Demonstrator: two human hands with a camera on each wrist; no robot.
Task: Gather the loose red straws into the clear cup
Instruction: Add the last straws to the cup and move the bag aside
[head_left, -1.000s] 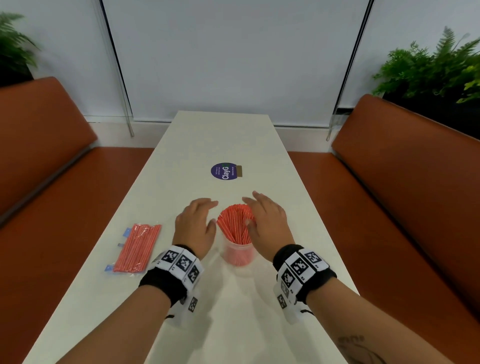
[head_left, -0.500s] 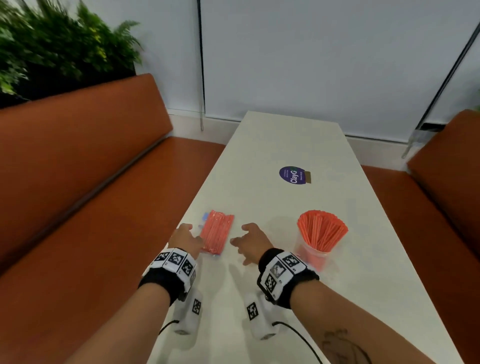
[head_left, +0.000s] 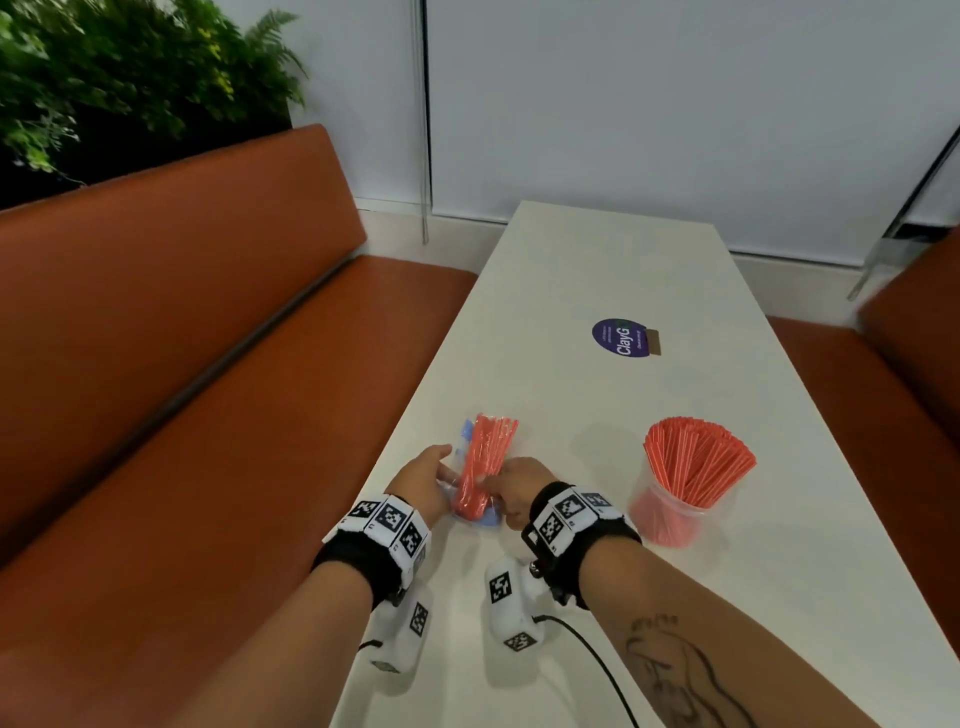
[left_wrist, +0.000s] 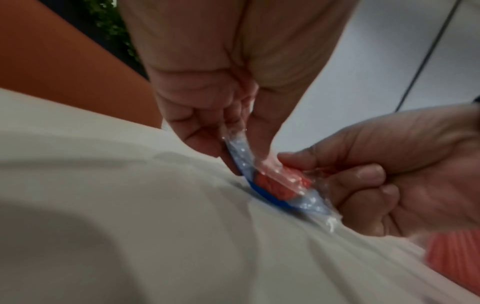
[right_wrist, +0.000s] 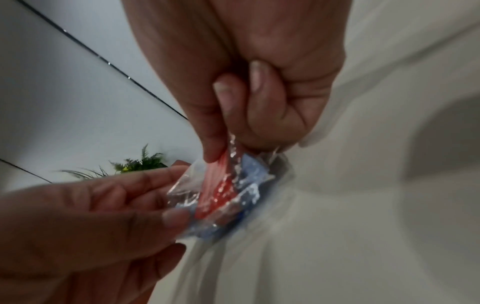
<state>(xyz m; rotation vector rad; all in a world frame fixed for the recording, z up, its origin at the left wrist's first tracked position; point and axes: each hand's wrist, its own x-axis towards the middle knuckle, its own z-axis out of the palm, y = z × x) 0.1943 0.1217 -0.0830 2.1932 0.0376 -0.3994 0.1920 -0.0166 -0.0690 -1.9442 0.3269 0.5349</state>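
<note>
A clear plastic packet of red straws (head_left: 483, 462) with blue trim is tilted up off the white table (head_left: 597, 270) near its left edge. My left hand (head_left: 439, 475) pinches the packet's near end from the left (left_wrist: 233, 131). My right hand (head_left: 498, 491) pinches the same end from the right (right_wrist: 226, 148), with thumb and forefinger on the crinkled plastic. The clear cup (head_left: 670, 514) stands to the right of my hands, packed with red straws (head_left: 698, 462) that fan out above its rim.
A round purple sticker (head_left: 621, 338) lies farther along the table. Orange benches (head_left: 208, 364) run along both sides, with a plant (head_left: 104, 67) behind the left one. A black cable (head_left: 597, 660) trails from my right wrist across the near table.
Both hands left the cup and moved left to the straw packet. They now pinch its near end and have raised it off the table. My view turned left.
</note>
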